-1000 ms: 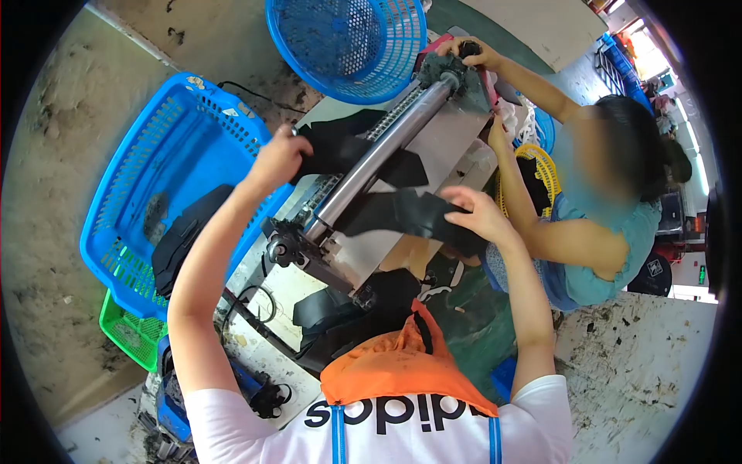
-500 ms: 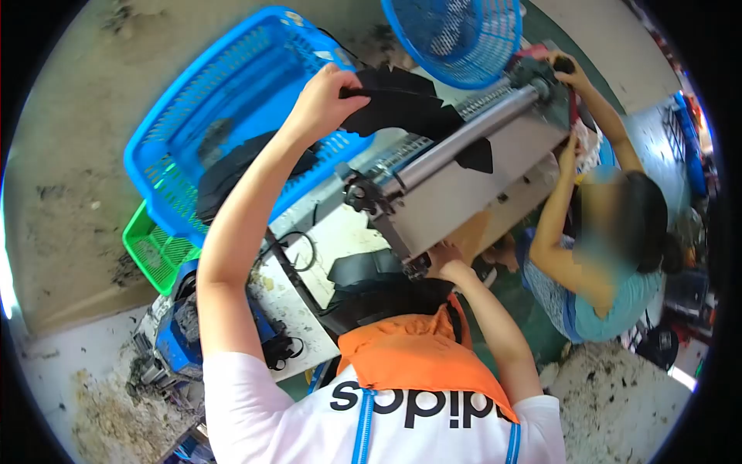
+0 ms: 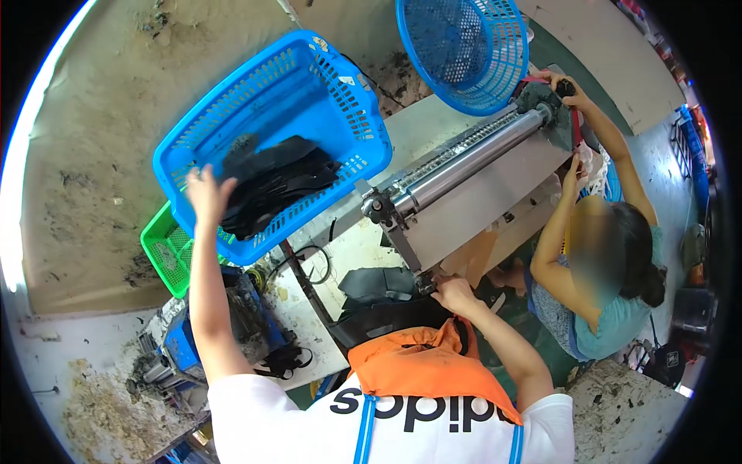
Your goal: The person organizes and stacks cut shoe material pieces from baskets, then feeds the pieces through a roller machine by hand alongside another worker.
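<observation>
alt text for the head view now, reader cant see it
Left hand open beside black sheet pieces in a blue basket; right hand at the near corner of a roller machine, co-worker at its far end.

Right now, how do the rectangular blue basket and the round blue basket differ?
The rectangular basket is long with straight sides; the round basket has a curved rim.
The rectangular basket holds a pile of black pieces, with the left hand at its edge; no such pile shows in the round basket.
The rectangular basket is wholly within the view, while the round basket is cut off at the top.
Both are blue with perforated walls.
</observation>
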`<action>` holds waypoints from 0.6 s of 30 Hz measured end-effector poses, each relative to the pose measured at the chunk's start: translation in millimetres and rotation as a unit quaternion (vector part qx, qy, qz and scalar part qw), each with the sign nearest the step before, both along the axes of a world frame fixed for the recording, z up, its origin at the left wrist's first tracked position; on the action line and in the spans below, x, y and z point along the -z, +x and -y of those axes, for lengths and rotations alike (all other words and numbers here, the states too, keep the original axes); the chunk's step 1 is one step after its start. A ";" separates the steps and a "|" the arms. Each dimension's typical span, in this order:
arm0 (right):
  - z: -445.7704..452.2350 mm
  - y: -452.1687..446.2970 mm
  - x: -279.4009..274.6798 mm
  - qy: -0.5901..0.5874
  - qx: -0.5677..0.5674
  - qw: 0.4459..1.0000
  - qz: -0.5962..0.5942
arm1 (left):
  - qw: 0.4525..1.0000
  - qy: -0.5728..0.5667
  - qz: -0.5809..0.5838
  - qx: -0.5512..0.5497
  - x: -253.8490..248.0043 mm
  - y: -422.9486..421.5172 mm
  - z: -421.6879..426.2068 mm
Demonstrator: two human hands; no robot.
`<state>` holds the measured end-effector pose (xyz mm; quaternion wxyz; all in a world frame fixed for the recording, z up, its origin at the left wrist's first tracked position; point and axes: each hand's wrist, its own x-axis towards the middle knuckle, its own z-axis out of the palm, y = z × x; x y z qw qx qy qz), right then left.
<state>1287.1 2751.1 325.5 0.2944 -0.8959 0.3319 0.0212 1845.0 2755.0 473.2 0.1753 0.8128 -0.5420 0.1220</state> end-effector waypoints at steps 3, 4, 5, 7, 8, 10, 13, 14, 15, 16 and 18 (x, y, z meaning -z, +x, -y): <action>-13.2 1.4 -4.3 -0.048 -0.048 0.997 -0.032 | 0.897 0.380 -0.131 0.182 26.3 -112.8 -25.6; -18.1 3.1 -11.9 -0.086 -0.056 0.994 0.033 | 0.844 0.373 -0.282 0.263 28.6 -175.4 -48.7; -23.4 5.2 -25.1 -0.124 -0.062 0.986 0.096 | 0.752 0.377 -0.436 0.321 31.1 -238.0 -71.7; -32.6 5.0 -49.5 -0.158 -0.067 0.974 0.147 | 0.807 0.253 -0.255 0.469 54.7 -294.3 -101.2; -32.9 2.1 -59.4 -0.177 -0.061 0.968 0.164 | 0.831 0.236 -0.216 0.456 49.4 -310.2 -104.8; -26.2 -11.1 -84.4 -0.187 -0.060 0.959 0.205 | 0.836 0.325 -0.283 0.339 59.1 -301.6 -112.8; 5.1 -41.9 -133.0 0.009 -0.027 0.989 0.148 | 0.773 0.382 -0.355 0.360 10.0 -281.3 -70.9; 20.9 -50.1 -150.4 0.132 0.030 0.979 0.151 | 0.763 0.370 -0.373 0.377 -14.8 -281.3 -54.2; 36.5 -58.3 -163.8 0.217 0.077 0.957 0.174 | 0.776 0.308 -0.377 0.401 -46.6 -290.0 -37.8; 53.2 -70.8 -168.5 0.289 0.104 0.933 0.185 | 0.787 0.242 -0.378 0.423 -70.7 -298.5 -19.2; 82.5 -105.6 -155.9 0.337 0.145 0.913 0.176 | 0.826 0.101 -0.336 0.442 -85.3 -300.0 20.1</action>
